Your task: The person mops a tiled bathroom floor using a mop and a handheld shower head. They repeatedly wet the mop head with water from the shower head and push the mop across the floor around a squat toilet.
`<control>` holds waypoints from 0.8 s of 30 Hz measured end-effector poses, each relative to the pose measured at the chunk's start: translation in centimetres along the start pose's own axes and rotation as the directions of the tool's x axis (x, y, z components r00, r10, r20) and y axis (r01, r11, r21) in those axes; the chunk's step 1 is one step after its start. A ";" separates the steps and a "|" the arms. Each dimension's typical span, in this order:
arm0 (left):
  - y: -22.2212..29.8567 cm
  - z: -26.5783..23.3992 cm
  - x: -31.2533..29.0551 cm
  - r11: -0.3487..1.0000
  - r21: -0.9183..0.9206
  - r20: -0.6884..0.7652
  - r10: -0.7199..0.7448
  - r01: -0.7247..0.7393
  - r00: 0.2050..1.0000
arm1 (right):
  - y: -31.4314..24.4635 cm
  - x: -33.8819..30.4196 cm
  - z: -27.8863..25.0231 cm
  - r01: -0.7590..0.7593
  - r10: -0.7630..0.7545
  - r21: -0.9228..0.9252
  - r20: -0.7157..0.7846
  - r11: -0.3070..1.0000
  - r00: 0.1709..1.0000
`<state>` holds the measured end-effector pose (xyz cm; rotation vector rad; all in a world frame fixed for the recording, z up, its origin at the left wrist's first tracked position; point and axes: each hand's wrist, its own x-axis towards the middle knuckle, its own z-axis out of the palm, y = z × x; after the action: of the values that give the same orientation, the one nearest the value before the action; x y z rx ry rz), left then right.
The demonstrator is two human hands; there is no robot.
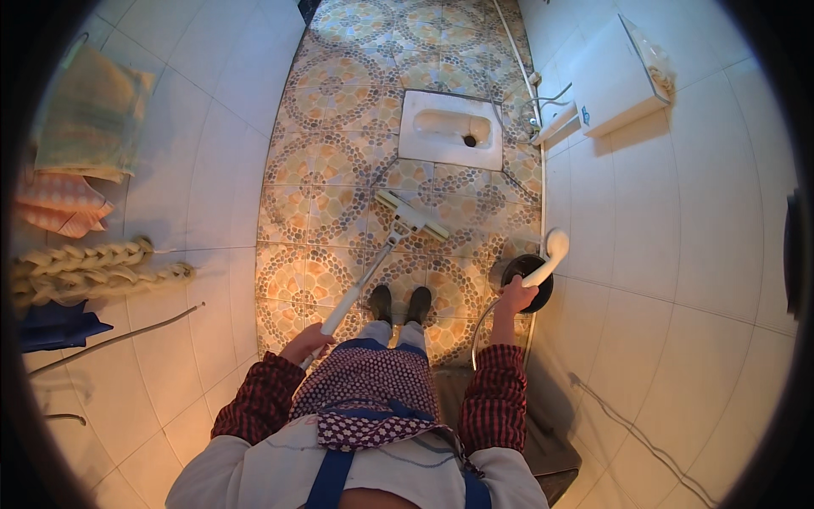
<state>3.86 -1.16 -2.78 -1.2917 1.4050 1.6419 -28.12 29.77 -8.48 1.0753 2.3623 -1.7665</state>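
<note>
On the patterned tile floor [332,110], in front of two dark boots [381,302], lies the pale, bar-shaped head of a long-handled mop [348,300], slanting across the tiles. Its whitish pole runs back toward the person's left side, where the left hand [309,343] has its fingers wrapped around the upper part. The right hand [517,295] grasps a white plastic handheld shower head [554,248] by its handle, with the rounded end pointing forward, above a round black bucket [547,294] near the right-hand wall. A thin, flexible grey hose [477,331] curves beside the right forearm. The bucket's inside is too dark to make out well, and the hand covers part of it.

Beyond the mop, a white ceramic squat toilet [415,149] is set into the floor. A white box-shaped cabinet [612,89] hangs on the right wall; a greenish cloth towel [91,110] hangs on the left one.
</note>
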 end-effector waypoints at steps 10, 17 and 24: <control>0.7 1.3 0.3 0.987 0.125 -0.068 -0.097 0.105 0.993 | -0.5 4.7 1.0 -0.030 0.057 0.196 -0.131 0.980 0.990; 2.2 1.2 -0.9 0.996 0.064 -0.041 -0.057 0.059 0.998 | -1.9 5.7 0.9 -0.035 0.068 0.243 -0.127 0.969 0.990; 2.2 1.6 0.7 0.993 0.110 -0.005 -0.046 0.047 0.999 | 2.6 8.6 0.6 0.069 -0.078 -0.073 -0.123 0.995 0.989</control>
<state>1.17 -0.24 -2.68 -1.2550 1.4354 1.5112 -33.54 34.06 -14.23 1.1367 2.5472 -1.6721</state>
